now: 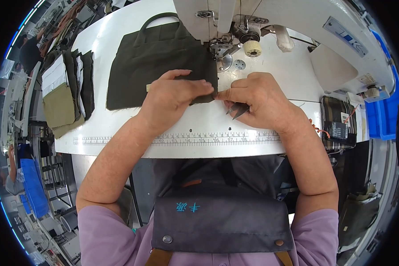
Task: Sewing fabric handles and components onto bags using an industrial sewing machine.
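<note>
A dark olive fabric bag piece (133,66) with a looped handle lies flat on the white sewing table. Its right edge reaches to the presser foot of the sewing machine (221,48). My left hand (170,95) rests on its lower part, fingers extended over the cloth near the right edge. At the lower right corner, the thumb and index finger of my right hand (259,99) press together at the cloth's edge. Tucked in that same hand, dark pointed blades that look like thread snips (239,110) stick out below the fingers.
Stacked olive and dark fabric pieces (66,88) sit at the table's left. A printed ruler strip (199,139) runs along the front edge. At the right lie a striped dark cloth bundle (337,119) and a blue bin (383,115). The machine arm (297,13) overhangs the far side.
</note>
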Action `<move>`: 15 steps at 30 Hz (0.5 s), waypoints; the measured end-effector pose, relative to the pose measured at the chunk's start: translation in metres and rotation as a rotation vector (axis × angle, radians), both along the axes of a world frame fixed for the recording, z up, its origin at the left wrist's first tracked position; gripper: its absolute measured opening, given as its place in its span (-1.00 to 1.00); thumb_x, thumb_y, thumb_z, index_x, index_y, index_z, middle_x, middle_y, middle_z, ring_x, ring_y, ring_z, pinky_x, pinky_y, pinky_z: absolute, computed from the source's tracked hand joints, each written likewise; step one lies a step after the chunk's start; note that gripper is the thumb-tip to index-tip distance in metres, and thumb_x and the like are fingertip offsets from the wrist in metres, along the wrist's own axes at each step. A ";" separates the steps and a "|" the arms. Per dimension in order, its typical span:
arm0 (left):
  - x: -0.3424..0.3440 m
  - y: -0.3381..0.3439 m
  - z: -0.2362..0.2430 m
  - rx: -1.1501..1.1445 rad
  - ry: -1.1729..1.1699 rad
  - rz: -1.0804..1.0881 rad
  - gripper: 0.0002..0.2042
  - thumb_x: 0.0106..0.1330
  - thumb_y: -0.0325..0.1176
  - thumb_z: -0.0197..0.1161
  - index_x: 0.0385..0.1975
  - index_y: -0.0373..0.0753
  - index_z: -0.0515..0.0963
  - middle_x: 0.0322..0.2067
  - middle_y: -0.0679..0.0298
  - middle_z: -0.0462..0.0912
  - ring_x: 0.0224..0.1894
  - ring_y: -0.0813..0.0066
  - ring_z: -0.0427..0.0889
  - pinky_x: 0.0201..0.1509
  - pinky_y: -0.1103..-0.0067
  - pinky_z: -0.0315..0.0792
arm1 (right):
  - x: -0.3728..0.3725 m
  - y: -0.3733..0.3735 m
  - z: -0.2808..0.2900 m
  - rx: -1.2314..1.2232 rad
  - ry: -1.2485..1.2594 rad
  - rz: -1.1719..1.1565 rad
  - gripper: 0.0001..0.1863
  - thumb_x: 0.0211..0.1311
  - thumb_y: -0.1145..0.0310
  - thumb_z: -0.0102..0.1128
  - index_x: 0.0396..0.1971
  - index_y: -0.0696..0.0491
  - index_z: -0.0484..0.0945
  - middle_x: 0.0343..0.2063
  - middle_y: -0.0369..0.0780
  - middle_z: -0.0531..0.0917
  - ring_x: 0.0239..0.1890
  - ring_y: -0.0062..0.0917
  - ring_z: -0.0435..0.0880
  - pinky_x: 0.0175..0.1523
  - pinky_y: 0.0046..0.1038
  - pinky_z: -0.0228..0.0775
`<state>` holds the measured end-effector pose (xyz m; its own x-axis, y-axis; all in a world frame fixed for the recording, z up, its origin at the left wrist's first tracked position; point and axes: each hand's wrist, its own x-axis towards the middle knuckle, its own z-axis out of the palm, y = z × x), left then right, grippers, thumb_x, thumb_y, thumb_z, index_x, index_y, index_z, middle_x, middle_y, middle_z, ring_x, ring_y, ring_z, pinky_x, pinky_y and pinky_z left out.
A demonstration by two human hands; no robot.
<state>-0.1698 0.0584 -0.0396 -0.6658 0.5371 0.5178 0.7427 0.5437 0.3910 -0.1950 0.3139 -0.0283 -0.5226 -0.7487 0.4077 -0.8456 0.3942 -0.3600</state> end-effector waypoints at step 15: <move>0.004 0.008 0.012 -0.183 0.179 -0.062 -0.79 0.07 -0.52 0.42 -0.27 -0.19 0.73 -0.21 0.33 0.74 -0.14 0.35 0.72 0.07 0.39 0.53 | 0.000 0.001 0.001 -0.045 -0.071 0.022 -0.84 -0.10 0.38 0.35 -0.42 0.00 0.70 -0.56 -0.25 0.66 -0.47 -0.23 0.68 -0.36 -0.21 0.47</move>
